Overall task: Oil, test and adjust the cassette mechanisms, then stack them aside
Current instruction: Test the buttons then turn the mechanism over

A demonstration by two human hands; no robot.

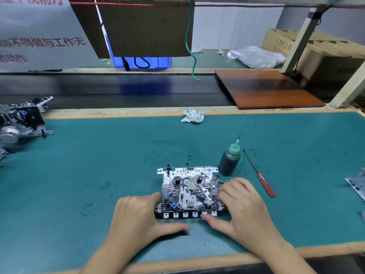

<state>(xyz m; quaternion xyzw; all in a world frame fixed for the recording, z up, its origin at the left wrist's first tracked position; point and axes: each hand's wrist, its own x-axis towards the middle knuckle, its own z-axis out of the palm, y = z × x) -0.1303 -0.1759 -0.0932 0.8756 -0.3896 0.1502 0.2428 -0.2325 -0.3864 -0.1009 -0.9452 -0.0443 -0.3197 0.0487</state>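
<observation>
A metal cassette mechanism (188,191) lies flat on the green mat (98,165), its row of white keys toward me. My left hand (138,216) grips its left side, thumb stretched along the mat below the keys. My right hand (243,208) grips the right side, fingers curled on the right edge and thumb touching the front keys. A dark oil bottle (230,160) with a green nozzle stands just behind the mechanism's right corner. A red-handled screwdriver (259,174) lies to the right of the bottle.
A pile of mechanisms (21,123) sits at the mat's far left. Part of another mechanism (356,185) shows at the right edge. A crumpled tissue (193,116) lies at the mat's back edge. A brown board (266,89) rests behind it; a green cable (192,46) hangs overhead.
</observation>
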